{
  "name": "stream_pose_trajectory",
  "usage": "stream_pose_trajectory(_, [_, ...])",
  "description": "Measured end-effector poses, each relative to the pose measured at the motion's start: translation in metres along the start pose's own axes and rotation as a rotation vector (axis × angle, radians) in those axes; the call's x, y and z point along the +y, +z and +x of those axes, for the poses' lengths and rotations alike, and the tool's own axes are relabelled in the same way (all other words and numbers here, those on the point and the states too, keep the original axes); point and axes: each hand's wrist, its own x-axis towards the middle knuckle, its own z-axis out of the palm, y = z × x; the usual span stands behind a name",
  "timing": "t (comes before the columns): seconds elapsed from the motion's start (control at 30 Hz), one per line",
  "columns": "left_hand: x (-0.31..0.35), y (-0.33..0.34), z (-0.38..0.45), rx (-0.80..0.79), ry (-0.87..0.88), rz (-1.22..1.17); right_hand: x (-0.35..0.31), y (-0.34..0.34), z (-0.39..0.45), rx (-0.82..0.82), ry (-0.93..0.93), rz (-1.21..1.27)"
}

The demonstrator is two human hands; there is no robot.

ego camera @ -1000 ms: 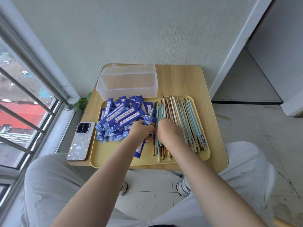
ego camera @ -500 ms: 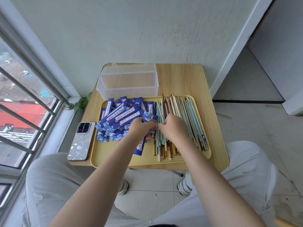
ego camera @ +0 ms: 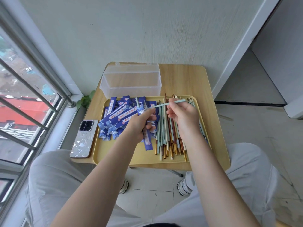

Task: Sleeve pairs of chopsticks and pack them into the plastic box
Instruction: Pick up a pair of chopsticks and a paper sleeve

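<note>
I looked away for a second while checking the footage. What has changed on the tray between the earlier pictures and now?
The right hand has lifted a pale green chopstick out of the chopstick pile and aims its tip at the blue sleeve gripped by the left hand, which has also risen; another green chopstick already sticks out of it. The plastic box, phone and yellow tray stayed put.

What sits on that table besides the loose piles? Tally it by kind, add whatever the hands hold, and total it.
Plastic box: 1
Tray: 1
Phone: 1
Sleeve gripped by left hand: 1
Chopsticks lifted, one in sleeve, one in right hand: 2
Total: 6
</note>
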Motion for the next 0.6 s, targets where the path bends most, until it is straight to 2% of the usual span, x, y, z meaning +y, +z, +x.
stream_pose_trajectory(0.1, [-0.003, -0.003, -0.003, 0.147, 0.081, 0.391, -0.006, 0.004, 0.005, 0.139, -0.131, -0.149])
stream_pose_trajectory(0.2, [-0.008, -0.005, -0.003, 0.224, 0.146, 0.586, -0.017, 0.008, 0.009, 0.189, -0.260, -0.119])
stream_pose_trajectory(0.3, [-0.014, -0.007, -0.001, 0.220, 0.192, 0.762, -0.022, 0.014, 0.015, 0.193, -0.302, -0.085])
stream_pose_trajectory(0.47, [-0.019, -0.008, -0.002, 0.176, 0.251, 0.829, -0.020, 0.021, 0.020, 0.164, -0.283, -0.152])
stream_pose_trajectory(0.6, [-0.017, -0.004, -0.003, 0.104, 0.251, 0.849, -0.011, 0.021, 0.022, 0.076, -0.289, -0.400])
